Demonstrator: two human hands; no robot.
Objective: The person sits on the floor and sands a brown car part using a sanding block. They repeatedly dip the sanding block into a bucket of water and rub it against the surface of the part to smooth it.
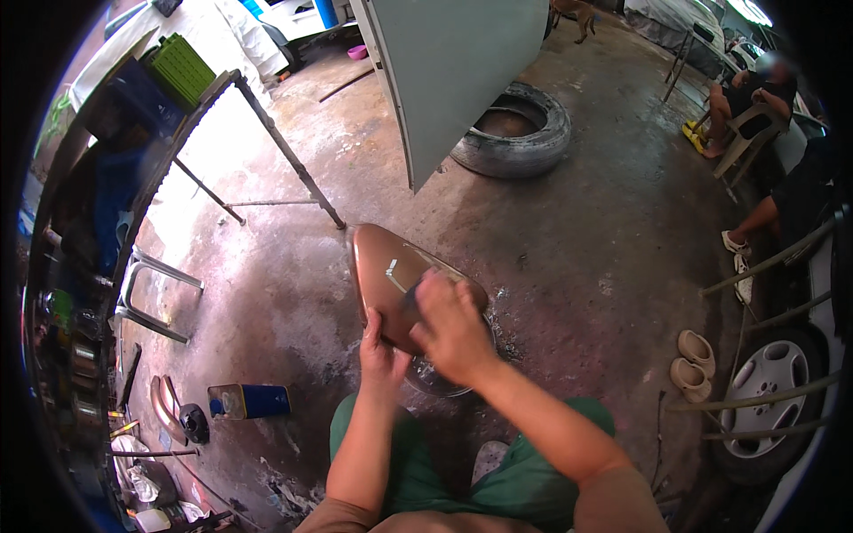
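A glossy bronze-brown panel (378, 262), shaped like a rounded triangle, is tilted in front of me above my lap. It carries a small pale angular mark. My left hand (382, 348) grips its lower left edge, thumb on the face and fingers going behind it. My right hand (449, 324), smeared by motion, presses on the panel's right part. Under its fingertips shows a small dark pad (411, 300), too blurred to tell exactly. Behind the panel's lower end, a round rim (435, 384) is partly hidden by my arms.
A metal-legged rack (284, 147) holding a green crate (180, 71) stands left. A blue-and-tan can (253, 401) lies by my left knee. Ahead are a hanging grey panel (462, 71) and a tire (524, 147). Clogs (693, 364), a wheel (769, 391) and seated people (764, 98) are right.
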